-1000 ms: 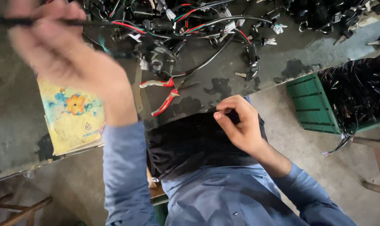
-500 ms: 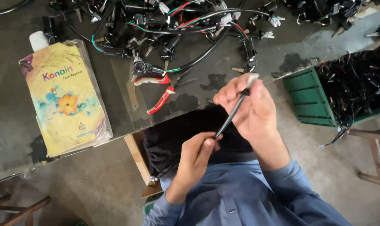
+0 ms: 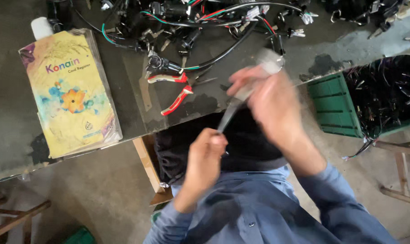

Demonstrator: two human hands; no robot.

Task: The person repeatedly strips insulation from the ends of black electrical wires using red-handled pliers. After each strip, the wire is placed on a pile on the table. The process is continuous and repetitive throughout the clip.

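— Start at the left of the bench. What's lying there?

— A yellow paper-covered register book with a flower on its cover (image 3: 71, 92), flat on the dark worktop (image 3: 15, 122), near its front edge. A small white cap-like thing (image 3: 41, 28) sits just beyond its far corner. Probably parked there to keep it away from the wiring.

— And further along?

— A pair of red-and-white-handled pliers (image 3: 173, 88), handles spread, lying just right of the book and at the near edge of a tangle of black, red and green wires with plugs (image 3: 200, 20) that runs along the far side. The pliers look placed within easy reach of the hands.

— The hands themselves?

— The left hand (image 3: 205, 156) is low, in front of a dark cloth over the lap (image 3: 250, 144), fingers curled into a fist around the lower end of a thin dark sleeved cable (image 3: 229, 115). The cable rises slanting up to the right, held taut between both hands, I'd judge so it stays straight while it's worked. The right hand (image 3: 272, 104) is higher, over the bench edge, and blurred; it seems closed about the upper end, where something pale shows, but I cannot tell its grip for sure.

— Anything to the right?

— A green plastic crate (image 3: 331, 106) beside the bench, lower down, filled with more black wiring.
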